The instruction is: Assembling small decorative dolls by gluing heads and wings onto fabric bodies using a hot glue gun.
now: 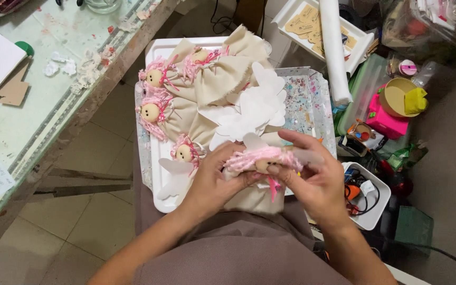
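You hold a cloth doll (262,163) with pink yarn hair over your lap, at the near edge of the white tray (157,53). Your left hand (215,182) is closed around its body from the left; your right hand (312,177) grips the head end, fingers curled over the hair. On the tray behind lie four finished dolls (157,79) and a pile of white paper wings (252,108). A desk (38,121) stands to your left.

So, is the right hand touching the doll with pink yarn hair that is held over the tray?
Touching. The head view shows the right hand with its thumb pressed on the doll's wooden head and its fingers wrapped behind the hair; no gap shows.
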